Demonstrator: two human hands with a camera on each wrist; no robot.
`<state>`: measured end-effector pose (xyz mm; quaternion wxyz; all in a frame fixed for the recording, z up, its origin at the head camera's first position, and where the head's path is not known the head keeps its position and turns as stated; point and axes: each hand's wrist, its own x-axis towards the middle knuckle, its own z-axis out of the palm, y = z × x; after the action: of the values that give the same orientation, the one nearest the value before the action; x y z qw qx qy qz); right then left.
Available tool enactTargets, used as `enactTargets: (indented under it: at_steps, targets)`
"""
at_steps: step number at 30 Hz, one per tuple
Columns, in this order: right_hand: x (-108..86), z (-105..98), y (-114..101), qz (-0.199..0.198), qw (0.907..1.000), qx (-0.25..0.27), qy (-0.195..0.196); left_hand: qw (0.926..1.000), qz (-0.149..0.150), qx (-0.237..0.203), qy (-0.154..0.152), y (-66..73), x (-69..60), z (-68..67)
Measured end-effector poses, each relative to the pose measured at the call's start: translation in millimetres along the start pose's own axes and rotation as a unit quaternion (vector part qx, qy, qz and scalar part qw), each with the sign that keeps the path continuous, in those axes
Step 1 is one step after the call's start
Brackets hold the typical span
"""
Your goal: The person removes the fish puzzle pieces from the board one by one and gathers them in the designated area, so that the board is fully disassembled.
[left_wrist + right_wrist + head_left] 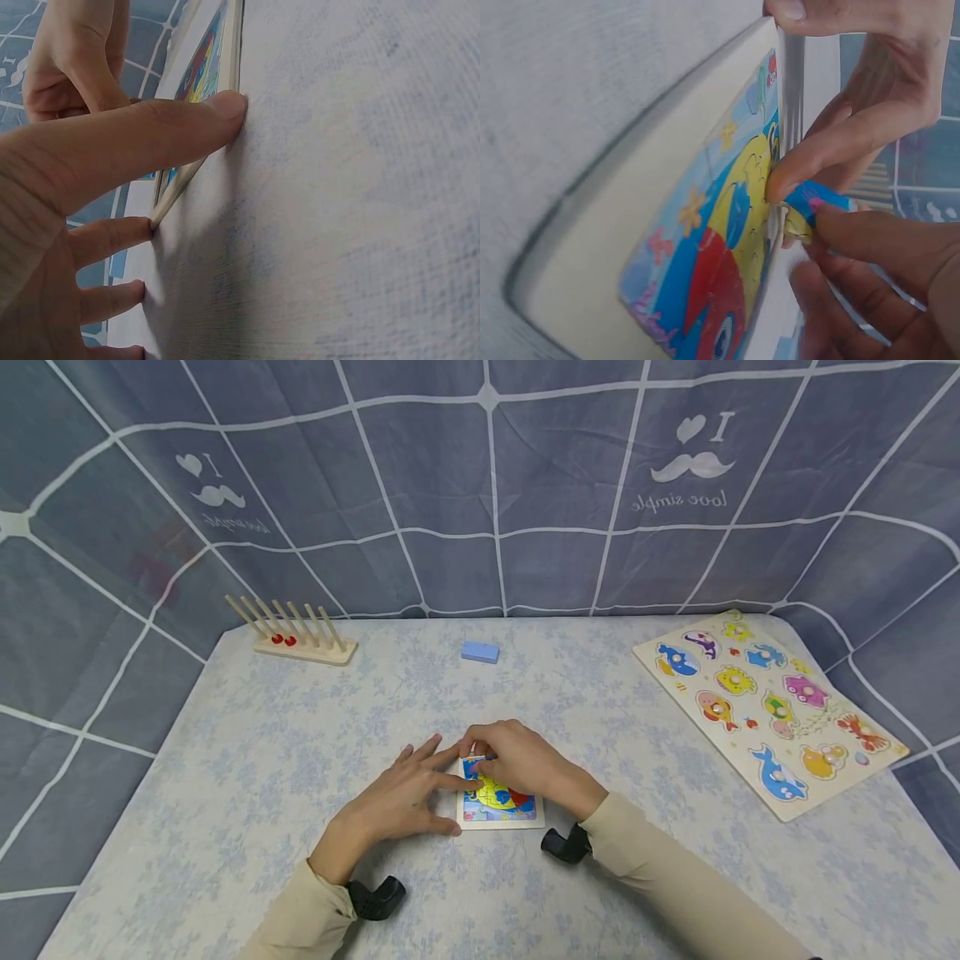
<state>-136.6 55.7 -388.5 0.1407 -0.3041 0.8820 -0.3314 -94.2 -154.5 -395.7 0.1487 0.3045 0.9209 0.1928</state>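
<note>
While right grip pinches piece, puzzle lies just beneath.

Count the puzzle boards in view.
2. The small fish board is partly covered by the left hand and right hand; the large sea-animal board lies on the table's right side. No sign of others hidden.
</note>
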Motion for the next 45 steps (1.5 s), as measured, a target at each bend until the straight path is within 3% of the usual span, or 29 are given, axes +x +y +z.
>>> enactTargets:
  at_steps: [6,14,27,35,45]
  targets:
    - [-2.9,-3,5,-0.011,0.9986,0.047,0.021,1.0000,-0.003,0.006,-0.001,0.6,0.5,0.0]
    - [-15.4,-24,21,0.052,0.9891,0.120,0.067,0.9999,-0.012,0.001,-0.007,1.6,2.1,-0.8]
    - [-55.8,-50,64,0.136,0.9827,0.081,0.097,0.9999,-0.013,0.002,-0.001,2.2,1.5,-2.1]
    - [-57.5,-47,68,0.149,0.9813,0.076,0.095,0.9999,-0.012,-0.004,-0.001,2.1,1.3,-1.5]
    - [-55.4,-41,68,0.159,0.9803,0.025,0.116,0.9999,-0.011,-0.004,0.002,1.0,1.4,0.1]
